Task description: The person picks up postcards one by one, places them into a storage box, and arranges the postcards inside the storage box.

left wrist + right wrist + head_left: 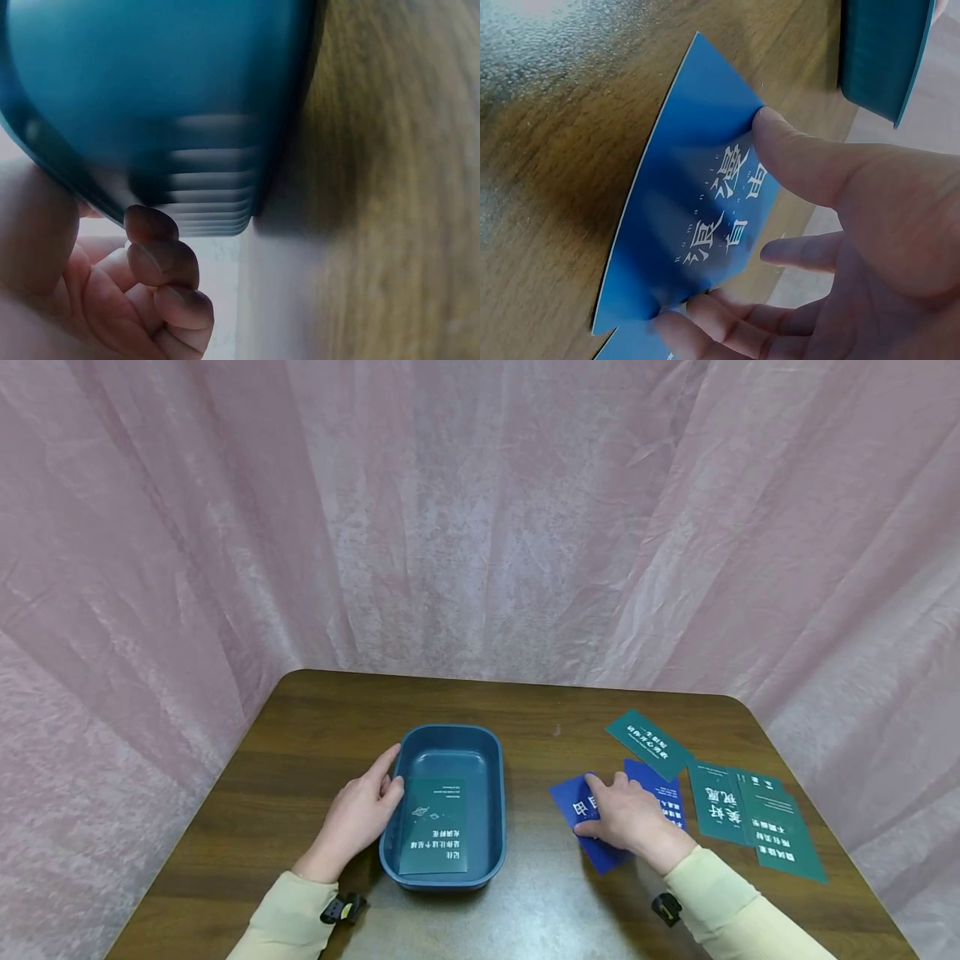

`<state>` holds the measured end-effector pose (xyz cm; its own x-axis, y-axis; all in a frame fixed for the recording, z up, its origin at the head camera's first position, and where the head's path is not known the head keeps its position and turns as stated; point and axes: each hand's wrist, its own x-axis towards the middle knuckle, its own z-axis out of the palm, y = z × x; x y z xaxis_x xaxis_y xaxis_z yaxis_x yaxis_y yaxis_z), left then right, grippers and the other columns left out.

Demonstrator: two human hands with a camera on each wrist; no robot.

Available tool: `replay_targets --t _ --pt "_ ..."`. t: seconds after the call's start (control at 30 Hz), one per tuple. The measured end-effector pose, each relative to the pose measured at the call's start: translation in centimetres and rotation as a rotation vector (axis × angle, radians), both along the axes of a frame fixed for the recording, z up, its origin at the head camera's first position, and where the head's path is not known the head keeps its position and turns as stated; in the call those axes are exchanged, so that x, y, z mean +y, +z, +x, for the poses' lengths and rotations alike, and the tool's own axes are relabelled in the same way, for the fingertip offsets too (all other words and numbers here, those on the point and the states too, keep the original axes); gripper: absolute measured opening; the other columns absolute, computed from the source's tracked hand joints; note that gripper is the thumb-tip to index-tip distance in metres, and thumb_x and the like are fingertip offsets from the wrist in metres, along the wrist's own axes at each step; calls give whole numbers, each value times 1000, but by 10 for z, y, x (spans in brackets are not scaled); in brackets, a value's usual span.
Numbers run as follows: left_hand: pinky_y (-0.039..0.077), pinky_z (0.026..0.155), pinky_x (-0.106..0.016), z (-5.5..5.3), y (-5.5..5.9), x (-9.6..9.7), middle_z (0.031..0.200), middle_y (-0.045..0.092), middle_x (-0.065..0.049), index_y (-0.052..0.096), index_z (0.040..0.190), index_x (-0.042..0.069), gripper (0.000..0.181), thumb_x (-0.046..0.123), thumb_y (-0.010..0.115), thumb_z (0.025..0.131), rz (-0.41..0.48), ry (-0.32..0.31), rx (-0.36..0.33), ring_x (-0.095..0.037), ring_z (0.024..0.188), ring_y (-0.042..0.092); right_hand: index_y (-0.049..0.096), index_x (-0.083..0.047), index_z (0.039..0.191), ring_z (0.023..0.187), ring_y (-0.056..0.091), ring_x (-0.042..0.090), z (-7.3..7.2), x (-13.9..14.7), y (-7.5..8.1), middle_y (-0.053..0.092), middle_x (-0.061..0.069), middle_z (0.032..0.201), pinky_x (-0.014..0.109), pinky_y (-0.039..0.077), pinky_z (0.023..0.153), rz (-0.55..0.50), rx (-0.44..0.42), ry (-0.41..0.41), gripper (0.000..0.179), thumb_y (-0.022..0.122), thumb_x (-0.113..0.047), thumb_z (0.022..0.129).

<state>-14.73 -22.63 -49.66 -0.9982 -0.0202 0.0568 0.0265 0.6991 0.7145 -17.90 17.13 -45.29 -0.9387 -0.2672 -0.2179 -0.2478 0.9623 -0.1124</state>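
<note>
My left hand [358, 810] holds the left rim of a blue-teal plastic bin [498, 793]; in the left wrist view its fingertips touch the bin's [172, 82] outer side just under the rim. One green printed card [431, 814] lies flat in the bin. Over to the right, my right hand [624, 814] grips a blue card [567, 795] by opposite edges, thumb on one edge and fingers on the other. White lettering shows on this blue card [667, 172] in the right wrist view. A second blue card [660, 781] lies partly hidden behind the right hand.
Several green cards lie to the right: one [648, 743] at an angle farther back, another [716, 802] overlapping its neighbours [787, 839] toward the right edge. The wooden table [540, 727] has rounded far corners. A pink curtain [480, 527] hangs behind it.
</note>
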Motion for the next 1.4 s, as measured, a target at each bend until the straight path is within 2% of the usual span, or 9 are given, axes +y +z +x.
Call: replay_targets --t 0.23,0.4,0.7,0.8,1.0,1.23,1.4 --pt "40 57 -34 1 1 -1 77 55 -2 40 171 10 62 20 58 112 5 -2 -14 -20 61 53 57 -1 154 120 62 59 -5 0 0 55 42 135 69 56 93 -24 -28 -2 88 93 -46 88" --pt "40 57 -35 1 1 0 77 55 -2 40 171 10 62 20 58 113 4 -2 -14 -20 62 53 56 1 154 119 61 60 -7 0 2 55 42 132 69 56 93 -43 -41 2 89 95 -44 87" --pt "40 57 -35 2 3 0 76 55 -2 40 171 9 62 19 58 112 2 2 -18 -20 62 53 59 -4 155 119 62 52 -13 3 3 60 32 129 66 56 93 -128 -69 45 88 101 -19 79" --pt "40 58 -34 2 4 0 77 55 -2 40 171 9 62 20 58 112 5 3 -24 -20 62 53 59 -4 155 119 62 47 -14 7 5 60 28 128 64 55 94 -144 -71 19 85 99 -21 82" --pt "40 58 -35 2 4 -1 78 55 -3 40 171 10 62 20 58 113 7 7 -28 -20 63 53 64 7 143 113 64 47 -13 12 5 63 26 119 65 55 94 -62 -40 -22 79 98 -34 84" --pt "40 59 -35 1 3 -1 78 55 -2 40 171 10 62 20 58 112 4 9 -19 -20 63 53 71 5 130 100 66 38 -14 6 7 65 19 106 59 57 90 -42 -42 -24 64 100 -27 81" --pt "41 58 -35 2 4 0 78 55 -3 40 171 10 62 20 58 112 7 6 -28 -20 63 54 71 6 133 103 66 38 -15 6 8 67 20 109 60 56 94 -58 -61 -4 65 98 -26 84"
